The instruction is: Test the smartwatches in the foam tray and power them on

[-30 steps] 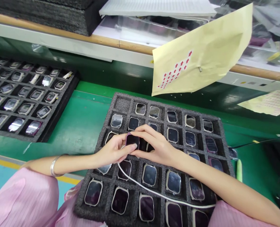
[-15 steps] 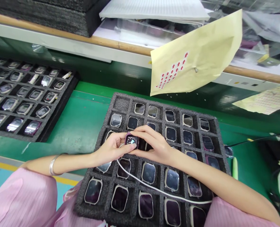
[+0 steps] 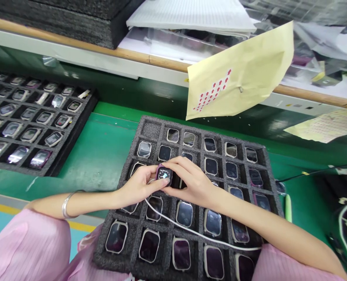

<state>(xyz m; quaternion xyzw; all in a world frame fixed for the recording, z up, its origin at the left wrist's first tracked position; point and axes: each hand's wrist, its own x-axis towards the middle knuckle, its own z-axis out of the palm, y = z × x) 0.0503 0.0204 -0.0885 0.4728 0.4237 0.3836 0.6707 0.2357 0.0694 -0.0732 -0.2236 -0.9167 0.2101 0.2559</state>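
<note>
Between both hands sits a purple-edged smartwatch case, its round dial lit on a dark screen. My left hand grips it from the left, the thumb lying on the screen's lower part. From the right, my right hand pinches its upper and lower edges. A white cable runs from beneath my left hand to the right; its end is hidden by the fingers. Below the hands lies a dark foam tray with a watch in most of its visible pockets; the top left pocket holds none.
Another foam tray of watches lies at the left on the green bench. A yellow sheet with red arrows hangs from the shelf edge. Papers and black foam blocks sit above. A bright green object lies right.
Both hands keep the same hold on the watch, with the left thumb still on its screen. The view has shifted slightly; otherwise nothing visibly moved.
</note>
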